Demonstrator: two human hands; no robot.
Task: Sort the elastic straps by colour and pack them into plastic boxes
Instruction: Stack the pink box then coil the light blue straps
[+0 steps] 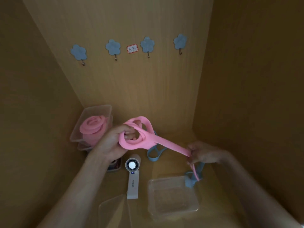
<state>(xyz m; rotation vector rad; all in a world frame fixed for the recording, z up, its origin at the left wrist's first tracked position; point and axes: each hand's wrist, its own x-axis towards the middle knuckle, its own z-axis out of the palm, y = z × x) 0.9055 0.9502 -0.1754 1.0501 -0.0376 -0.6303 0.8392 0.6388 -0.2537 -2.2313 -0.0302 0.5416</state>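
One pink strap (166, 143) stretches between the gripping left hand (113, 142) and right hand (204, 153); coiled pink straps (93, 125) fill the table's (172, 167) far-left clear box (98, 108).

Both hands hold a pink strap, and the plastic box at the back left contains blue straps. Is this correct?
Not quite. In the head view that box contains coiled pink straps, not blue. Both the left hand and right hand do hold a pink strap.

4 flower hooks (78, 51); 2 blue straps (154, 153); 2 hands (113, 143); 1 fan (132, 175); 1 label (132, 48)
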